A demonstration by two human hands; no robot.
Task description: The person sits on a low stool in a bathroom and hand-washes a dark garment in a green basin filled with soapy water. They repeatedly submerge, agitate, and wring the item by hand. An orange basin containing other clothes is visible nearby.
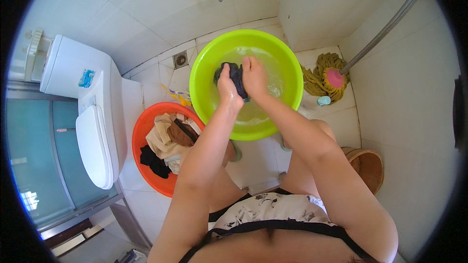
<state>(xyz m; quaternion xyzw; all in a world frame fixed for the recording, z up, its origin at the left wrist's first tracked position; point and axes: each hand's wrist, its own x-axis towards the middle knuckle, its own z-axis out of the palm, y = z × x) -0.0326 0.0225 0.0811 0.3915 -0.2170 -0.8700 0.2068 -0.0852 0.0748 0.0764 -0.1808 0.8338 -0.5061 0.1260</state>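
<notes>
Over a large lime-green plastic basin [289, 117] of cloudy, sudsy water, both my hands are on a dark wet cloth [237, 80]. My left hand [229, 84] grips the cloth's left part, thumb on top. At its right side, my right hand [255, 76] holds the cloth with curled fingers. The lower edge of the cloth is partly hidden by my wrists. Left of my forearms stands an orange-red plastic basin [137, 137] with a cream garment [161, 138], a brown garment [181, 135] and a black garment [155, 162] in it.
A white toilet [97, 146] stands at the left. A floor drain [180, 60] lies near the back wall. At the right are a mop [331, 76] with a metal handle and a wooden bucket [369, 170]. A yellow and white packet [179, 95] lies between the basins.
</notes>
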